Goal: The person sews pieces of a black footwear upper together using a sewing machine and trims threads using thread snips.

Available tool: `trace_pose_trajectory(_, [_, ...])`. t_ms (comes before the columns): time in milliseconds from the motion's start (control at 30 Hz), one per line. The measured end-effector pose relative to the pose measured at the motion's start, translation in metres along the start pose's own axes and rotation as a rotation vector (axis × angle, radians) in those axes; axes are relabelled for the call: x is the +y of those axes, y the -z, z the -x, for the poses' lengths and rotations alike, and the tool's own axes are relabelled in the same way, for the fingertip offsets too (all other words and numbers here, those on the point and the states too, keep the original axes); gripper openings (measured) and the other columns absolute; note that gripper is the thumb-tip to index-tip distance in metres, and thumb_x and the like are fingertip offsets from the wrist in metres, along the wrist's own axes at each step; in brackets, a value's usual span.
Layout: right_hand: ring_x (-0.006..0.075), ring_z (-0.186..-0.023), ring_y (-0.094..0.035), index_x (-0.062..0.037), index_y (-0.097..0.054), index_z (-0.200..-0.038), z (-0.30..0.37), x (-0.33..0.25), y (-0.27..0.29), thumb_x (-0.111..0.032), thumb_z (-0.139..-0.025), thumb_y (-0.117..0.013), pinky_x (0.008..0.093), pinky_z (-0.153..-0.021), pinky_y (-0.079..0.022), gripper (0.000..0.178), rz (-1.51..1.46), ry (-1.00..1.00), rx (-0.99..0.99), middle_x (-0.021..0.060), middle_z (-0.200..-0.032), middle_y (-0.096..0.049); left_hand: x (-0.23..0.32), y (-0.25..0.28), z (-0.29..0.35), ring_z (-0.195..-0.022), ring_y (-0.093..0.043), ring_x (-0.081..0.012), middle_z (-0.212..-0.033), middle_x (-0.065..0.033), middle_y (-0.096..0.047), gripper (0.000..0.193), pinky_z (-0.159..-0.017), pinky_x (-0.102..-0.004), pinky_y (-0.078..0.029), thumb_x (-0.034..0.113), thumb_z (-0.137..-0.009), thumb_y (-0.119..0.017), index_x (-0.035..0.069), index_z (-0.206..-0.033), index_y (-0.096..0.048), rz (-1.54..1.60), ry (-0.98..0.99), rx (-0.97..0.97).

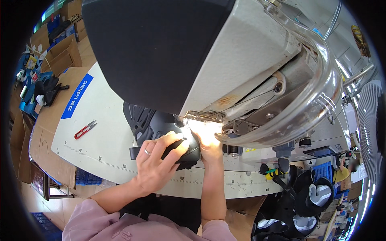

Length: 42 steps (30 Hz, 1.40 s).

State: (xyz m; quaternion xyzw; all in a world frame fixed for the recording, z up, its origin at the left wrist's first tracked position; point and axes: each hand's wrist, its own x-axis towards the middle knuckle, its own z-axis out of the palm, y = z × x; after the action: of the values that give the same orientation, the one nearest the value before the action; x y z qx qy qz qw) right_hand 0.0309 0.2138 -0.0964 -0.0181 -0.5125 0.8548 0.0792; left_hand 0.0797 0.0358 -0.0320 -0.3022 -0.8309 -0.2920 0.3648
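Observation:
A black padded piece with a ribbed part and a strap loop (pixel 152 120) lies on the white sewing table (pixel 108 136), partly beneath the head of a large sewing machine (pixel 237 60). Across its near side my left hand (pixel 159 160), with a ring on one finger, bends its fingers and presses down on the black material. My right hand (pixel 210 146) is at the piece's right edge, close below the needle area. Strong lamp glare washes out its fingers, so their grip cannot be made out. The needle itself is also lost in the brightness.
Red-handled thread snips (pixel 85 129) lie on the table at left. A clear curved guard (pixel 321 100) juts from the machine's right side. Black and white padded pieces (pixel 311 201) hang at the lower right. Cardboard boxes (pixel 62 52) stand at far left, a fan (pixel 370 128) at right.

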Motion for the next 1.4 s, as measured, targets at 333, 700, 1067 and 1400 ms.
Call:
trace_pose_trajectory(333, [0.0132, -0.082, -0.06, 0.0003, -0.062, -0.1, 0.006, -0.016, -0.026, -0.003, -0.086, -0.06, 0.0268, -0.074, -0.05, 0.015, -0.035, 0.071, 0.037, 0.006, -0.094, -0.063, -0.012, 0.004, -0.004, -0.098, -0.059, -0.0236, -0.112, -0.0038, -0.059, 0.045, -0.083, -0.0348, -0.047, 0.003, -0.058, -0.071, 0.014, -0.101, -0.065, 0.027, 0.01, -0.064])
trace_pose_trajectory(700, [0.0111, -0.084, -0.058, -0.0011, -0.063, -0.098, 0.007, -0.017, -0.03, -0.008, -0.083, -0.064, 0.0272, -0.076, -0.047, 0.016, -0.068, 0.051, 0.079, 0.0038, -0.094, -0.063, -0.045, 0.015, -0.023, -0.101, -0.06, -0.0231, -0.109, -0.0005, -0.062, 0.044, -0.086, -0.0359, -0.048, -0.003, -0.055, -0.069, 0.014, -0.095, -0.066, 0.12, -0.108, -0.106])
trace_pose_trajectory(1067, [0.0125, -0.09, -0.056, -0.0016, -0.054, -0.11, 0.023, -0.025, -0.053, -0.006, -0.086, -0.062, 0.0275, -0.081, -0.047, 0.025, 0.302, 0.187, 0.18, 0.0046, -0.101, -0.059, -0.086, 0.009, -0.042, -0.105, -0.063, -0.0224, -0.108, -0.0012, -0.068, 0.042, -0.086, -0.0342, -0.051, -0.014, -0.056, -0.068, 0.012, -0.089, -0.067, 0.589, -0.028, -0.277])
trace_pose_trajectory(1400, [0.01, -0.085, -0.053, -0.0026, -0.052, -0.104, 0.013, -0.013, -0.046, -0.006, -0.087, -0.06, 0.0259, -0.074, -0.046, 0.019, 0.149, 0.309, 0.101, 0.0031, -0.098, -0.056, -0.101, 0.002, -0.051, -0.102, -0.066, -0.0241, -0.102, -0.0078, -0.071, 0.04, -0.089, -0.0325, -0.052, -0.017, -0.057, -0.066, 0.01, -0.085, -0.07, 0.837, 0.147, -0.398])
